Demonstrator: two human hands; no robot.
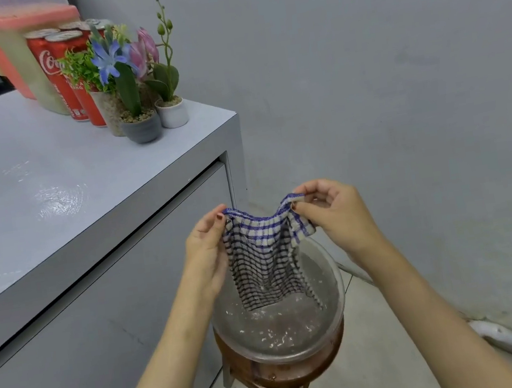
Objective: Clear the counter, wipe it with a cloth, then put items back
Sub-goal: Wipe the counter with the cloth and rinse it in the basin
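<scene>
Both hands, left [206,250] and right [336,215], pinch the cloth [263,258] by its top corners over a bowl [337,314] of water; bench [48,177] wet.

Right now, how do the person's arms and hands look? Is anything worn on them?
Both forearms are bare, with no sleeves in view. The left hand and right hand wear no gloves, rings or watch. The thumbnails carry dark red polish.

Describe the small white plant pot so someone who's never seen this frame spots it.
Start at the grey counter and follow the row of things to its right-hand corner. The white pot stands last there, just right of a dark grey pot. It alone is white, with a tall curling stem of green buds.
</scene>
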